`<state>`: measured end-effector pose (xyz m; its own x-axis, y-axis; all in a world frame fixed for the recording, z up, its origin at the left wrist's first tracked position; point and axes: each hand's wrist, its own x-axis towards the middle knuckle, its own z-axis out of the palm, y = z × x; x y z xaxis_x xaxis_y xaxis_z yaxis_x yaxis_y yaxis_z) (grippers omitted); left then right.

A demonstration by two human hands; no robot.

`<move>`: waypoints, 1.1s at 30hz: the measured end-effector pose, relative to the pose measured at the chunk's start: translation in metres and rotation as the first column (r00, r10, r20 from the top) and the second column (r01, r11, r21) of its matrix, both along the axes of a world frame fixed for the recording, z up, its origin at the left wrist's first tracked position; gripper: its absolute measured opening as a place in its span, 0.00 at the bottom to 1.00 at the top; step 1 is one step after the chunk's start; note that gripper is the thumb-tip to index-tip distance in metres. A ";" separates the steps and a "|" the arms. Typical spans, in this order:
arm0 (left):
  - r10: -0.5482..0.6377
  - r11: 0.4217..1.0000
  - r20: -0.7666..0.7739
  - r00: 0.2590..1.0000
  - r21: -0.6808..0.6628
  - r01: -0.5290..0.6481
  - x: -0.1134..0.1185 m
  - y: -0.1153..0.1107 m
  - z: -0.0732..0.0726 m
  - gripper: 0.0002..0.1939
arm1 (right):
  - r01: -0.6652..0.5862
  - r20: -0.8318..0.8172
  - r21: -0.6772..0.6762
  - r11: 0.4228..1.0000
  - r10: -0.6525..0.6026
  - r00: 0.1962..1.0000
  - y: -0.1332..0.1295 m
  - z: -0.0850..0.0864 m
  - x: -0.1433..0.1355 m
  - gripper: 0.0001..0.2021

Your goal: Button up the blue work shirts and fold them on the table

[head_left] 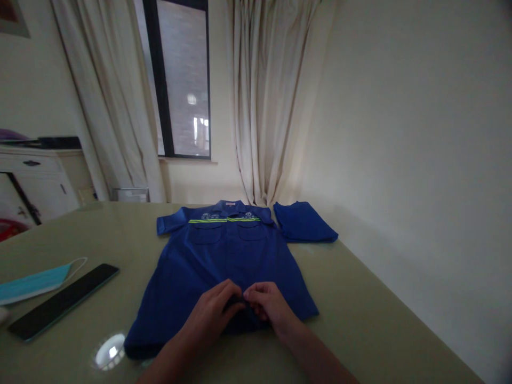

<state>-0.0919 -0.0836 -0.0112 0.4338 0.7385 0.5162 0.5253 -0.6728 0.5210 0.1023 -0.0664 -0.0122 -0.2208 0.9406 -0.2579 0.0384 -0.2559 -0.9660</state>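
Observation:
A blue short-sleeved work shirt point(224, 261) lies spread on the table, front side up, with its collar away from me. Yellow-green and white stripes cross its chest above two flap pockets. At the front placket near the bottom hem, my left hand point(218, 304) pinches the shirt's fabric between thumb and fingers. Close beside it, my right hand point(268, 304) is closed on the same edge, its fingertips almost meeting the left ones. Whatever small part lies between the fingertips is hidden.
Folded blue cloth point(306, 221) lies beyond the shirt's right sleeve, by the wall. On the left of the table point(380, 320) are a black phone-like slab point(66, 301) and a light-blue face mask point(36, 282). Curtains point(264, 96) and a window point(186, 80) stand behind.

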 end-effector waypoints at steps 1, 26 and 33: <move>0.011 1.000 -0.006 1.000 -0.007 -0.011 0.000 0.000 0.000 0.04 | -0.014 0.019 0.039 0.999 0.013 1.000 0.000 0.001 0.001 0.16; 0.304 0.911 -0.586 0.751 -0.053 -0.410 -0.034 0.007 0.012 0.21 | -0.362 0.829 0.433 0.826 -0.206 0.519 0.030 0.018 -0.048 0.19; 0.449 0.803 -0.563 0.694 -0.085 -0.589 -0.017 0.060 0.009 0.12 | -0.343 0.796 0.481 0.807 -0.238 0.556 0.029 0.002 -0.043 0.08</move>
<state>-0.1093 -0.0236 -0.0023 0.0796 0.9899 0.1175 0.9766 -0.1010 0.1896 0.0597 -0.0377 -0.0098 -0.2497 0.9511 0.1818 0.8406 0.3061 -0.4468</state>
